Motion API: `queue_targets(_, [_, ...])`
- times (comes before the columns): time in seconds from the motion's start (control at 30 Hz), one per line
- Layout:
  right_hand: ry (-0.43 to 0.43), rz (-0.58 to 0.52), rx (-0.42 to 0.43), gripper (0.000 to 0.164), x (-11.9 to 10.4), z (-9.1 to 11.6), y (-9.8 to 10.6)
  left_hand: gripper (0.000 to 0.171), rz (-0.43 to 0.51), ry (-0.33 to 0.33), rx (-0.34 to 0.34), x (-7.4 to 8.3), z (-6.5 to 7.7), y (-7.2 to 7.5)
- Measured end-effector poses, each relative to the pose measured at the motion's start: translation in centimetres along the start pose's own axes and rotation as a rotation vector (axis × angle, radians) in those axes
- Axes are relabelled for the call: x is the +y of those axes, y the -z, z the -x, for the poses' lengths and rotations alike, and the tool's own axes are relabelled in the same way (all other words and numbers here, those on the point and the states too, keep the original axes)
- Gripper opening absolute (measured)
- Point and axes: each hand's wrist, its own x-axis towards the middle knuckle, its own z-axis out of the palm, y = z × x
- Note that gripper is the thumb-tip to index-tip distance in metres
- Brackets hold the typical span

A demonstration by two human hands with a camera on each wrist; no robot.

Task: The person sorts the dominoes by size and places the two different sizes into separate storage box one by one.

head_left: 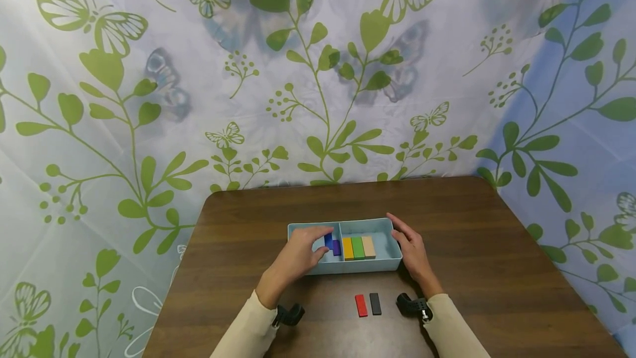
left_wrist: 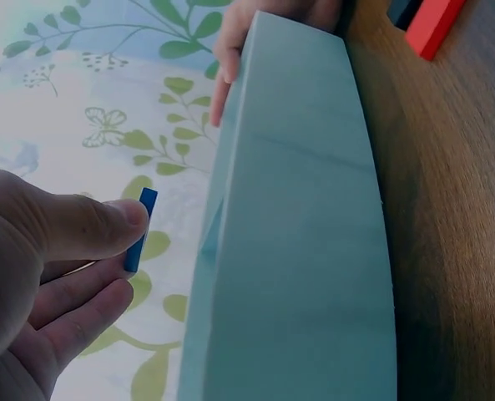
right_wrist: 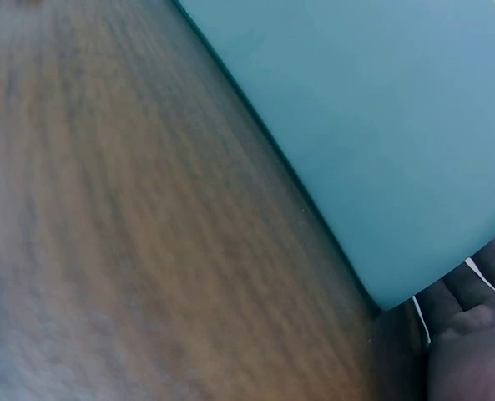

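A light blue two-compartment box (head_left: 358, 267) stands on the table. Over its left compartment, my left hand (head_left: 298, 248) pinches a small blue block (left_wrist: 142, 230) between thumb and fingers. Just right of that block lies a purple block (head_left: 337, 247), beside the divider. Yellow (head_left: 348, 248), green (head_left: 358, 248) and beige (head_left: 368, 247) blocks sit side by side in the right compartment. My right hand (head_left: 413, 250) rests against the box's right end, its thumb at the rim and index finger extended past the back corner.
A red block (head_left: 361, 305) and a black block (head_left: 375, 304) lie on the wooden table (head_left: 447, 203) in front of the box. A patterned cloth (head_left: 298, 70) with leaves and butterflies hangs behind the table. Each wrist carries a black camera mount (head_left: 290, 314).
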Motion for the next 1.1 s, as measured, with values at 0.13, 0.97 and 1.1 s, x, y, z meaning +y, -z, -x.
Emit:
queue_targets(0.13, [0.003, 0.011, 0.0, 0.043, 0.0, 0.0, 0.1, 0.047, -0.007, -0.004, -0.016, -0.6, -0.4, -0.6])
queue_targets(0.97, [0.001, -0.001, -0.001, 0.043, 0.0, 0.0, 0.1, 0.044, -0.007, 0.065, -0.276, -4.1, -2.9, -3.4])
queue_targets(1.1, [0.009, 0.007, -0.001, 0.043, 0.0, 0.0, 0.1, 0.043, -0.023, 0.069, -0.297, -4.6, -3.1, -3.9])
